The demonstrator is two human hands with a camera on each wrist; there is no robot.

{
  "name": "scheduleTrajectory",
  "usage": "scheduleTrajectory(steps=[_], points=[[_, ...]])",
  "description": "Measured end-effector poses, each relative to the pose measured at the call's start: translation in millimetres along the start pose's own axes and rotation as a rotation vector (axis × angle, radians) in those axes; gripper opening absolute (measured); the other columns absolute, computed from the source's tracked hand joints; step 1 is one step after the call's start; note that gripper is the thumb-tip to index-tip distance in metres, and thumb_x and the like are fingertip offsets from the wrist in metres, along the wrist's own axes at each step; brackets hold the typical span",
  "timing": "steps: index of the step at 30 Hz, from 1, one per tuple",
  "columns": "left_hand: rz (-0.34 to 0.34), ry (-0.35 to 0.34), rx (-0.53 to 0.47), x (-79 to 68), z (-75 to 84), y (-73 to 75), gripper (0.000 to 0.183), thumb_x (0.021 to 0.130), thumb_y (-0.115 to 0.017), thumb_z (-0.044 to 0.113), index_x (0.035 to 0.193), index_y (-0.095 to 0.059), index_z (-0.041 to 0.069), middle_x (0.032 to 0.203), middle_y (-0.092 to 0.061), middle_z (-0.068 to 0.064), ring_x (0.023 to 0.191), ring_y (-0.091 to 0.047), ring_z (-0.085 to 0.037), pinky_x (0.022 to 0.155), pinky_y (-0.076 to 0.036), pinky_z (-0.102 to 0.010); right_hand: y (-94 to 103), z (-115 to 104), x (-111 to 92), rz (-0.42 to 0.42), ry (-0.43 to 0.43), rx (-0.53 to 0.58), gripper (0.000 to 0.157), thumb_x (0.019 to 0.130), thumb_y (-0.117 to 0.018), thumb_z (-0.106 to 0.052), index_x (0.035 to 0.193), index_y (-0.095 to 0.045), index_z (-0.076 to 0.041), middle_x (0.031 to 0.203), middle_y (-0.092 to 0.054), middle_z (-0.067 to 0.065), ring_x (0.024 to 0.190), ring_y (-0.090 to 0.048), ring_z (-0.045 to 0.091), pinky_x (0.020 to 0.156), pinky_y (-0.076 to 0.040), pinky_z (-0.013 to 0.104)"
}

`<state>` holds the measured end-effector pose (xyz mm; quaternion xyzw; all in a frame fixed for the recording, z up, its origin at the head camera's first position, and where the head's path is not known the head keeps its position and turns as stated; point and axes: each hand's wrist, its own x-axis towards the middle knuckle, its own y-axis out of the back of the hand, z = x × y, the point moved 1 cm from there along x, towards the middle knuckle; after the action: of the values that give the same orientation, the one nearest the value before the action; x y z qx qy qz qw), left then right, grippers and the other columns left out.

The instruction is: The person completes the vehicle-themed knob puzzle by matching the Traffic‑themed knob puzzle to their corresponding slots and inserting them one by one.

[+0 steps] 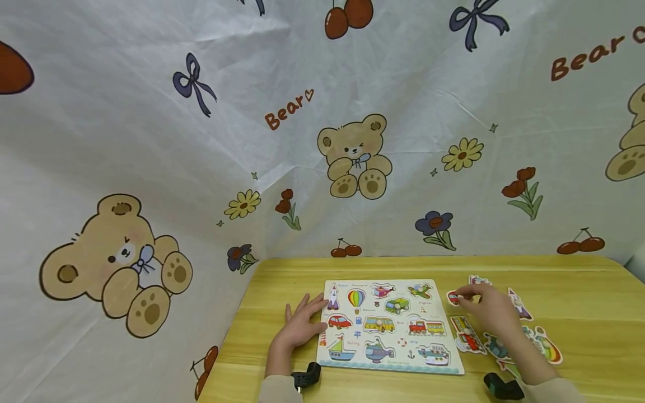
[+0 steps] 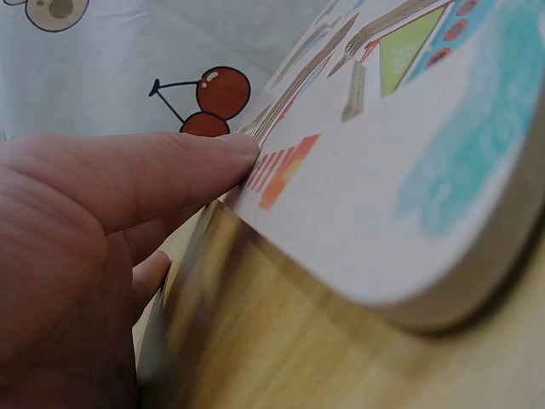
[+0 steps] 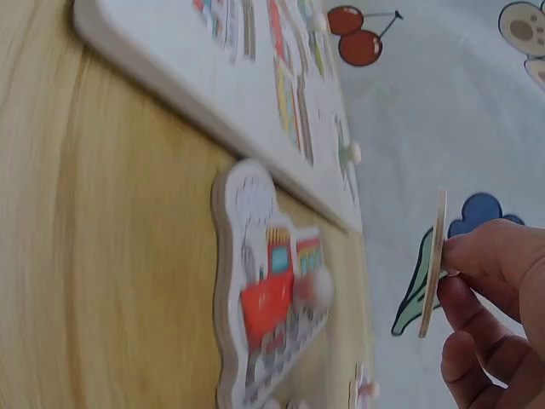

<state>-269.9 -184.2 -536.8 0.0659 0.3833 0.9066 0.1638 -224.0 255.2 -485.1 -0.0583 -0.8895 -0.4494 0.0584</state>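
Wooden, thin-edged piece (image 3: 433, 277) between pinched right fingers (image 3: 490, 256), left fingers (image 1: 311, 309) spread against round-cornered board (image 2: 341, 226)

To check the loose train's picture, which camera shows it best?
The right wrist view: the train is close and large there. The head view shows it small, right of the board; the left wrist view misses it.

a white bear-print cloth (image 1: 393, 224) hangs behind a wooden table (image 1: 599, 313).
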Motion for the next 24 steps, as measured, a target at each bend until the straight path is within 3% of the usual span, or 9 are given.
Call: scheduleTrajectory(steps=[12, 24], points=[[-0.003, 0.001, 0.002, -0.7, 0.4, 1.1, 0.058, 0.09, -0.069, 0.019, 0.147, -0.053, 0.017, 0.162, -0.038, -0.001, 0.156, -0.013, -0.039, 0.114, 0.017, -0.072, -22.0, -33.5, -1.2, -0.022, 0.006, 0.071, 0.015, 0.09, -0.068, -0.018, 0.103, -0.076, -0.014, 0.085, -0.065, 0.002, 0.067, -0.047, 0.015, 0.051, -0.035, 0.026], [-0.002, -0.002, -0.007, -0.6, -0.1, 0.8, 0.057, 0.091, -0.069, 0.019, 0.146, -0.054, 0.018, 0.162, -0.038, -0.001, 0.156, -0.013, -0.038, 0.114, 0.017, -0.072, -50.5, -68.2, -3.6, -0.057, 0.02, 0.125, 0.01, 0.089, -0.073, -0.02, 0.097, -0.079, -0.019, 0.089, -0.065, 0.0, 0.065, -0.045, 0.014, 0.053, -0.035, 0.025]])
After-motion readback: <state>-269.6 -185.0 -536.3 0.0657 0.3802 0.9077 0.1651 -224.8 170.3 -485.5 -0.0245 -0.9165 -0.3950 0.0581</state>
